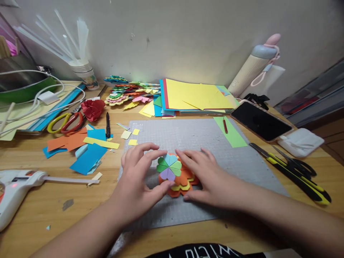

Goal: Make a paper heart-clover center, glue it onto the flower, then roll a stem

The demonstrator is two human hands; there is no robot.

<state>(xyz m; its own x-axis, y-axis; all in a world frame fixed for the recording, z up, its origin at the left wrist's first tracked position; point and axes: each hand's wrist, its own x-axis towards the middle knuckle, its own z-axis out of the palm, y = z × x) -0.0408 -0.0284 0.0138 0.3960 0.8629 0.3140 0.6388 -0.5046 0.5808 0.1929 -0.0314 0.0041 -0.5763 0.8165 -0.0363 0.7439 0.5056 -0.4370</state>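
Note:
A small folded paper flower [168, 167] with green, light blue and purple heart-shaped petals lies on top of a larger layered orange and yellow paper flower [185, 178]. My left hand [142, 175] curls at its left side, index fingertip at the top edge and thumb at the bottom edge. From the right, my right hand [209, 175] grips the orange flower, fingers over its upper right and thumb along its lower edge. Part of the orange flower is hidden beneath the fingers. Both flowers are over the grey cutting mat [150, 215].
Left stand a glue gun [21, 190], blue and orange paper scraps [90, 159], scissors [66, 122] and a black pen [108, 125]. Behind are finished paper flowers [126, 93] and stacked coloured paper [199, 95]. A phone [262, 120], utility knife [292, 175] and black scissors [298, 165] lie right.

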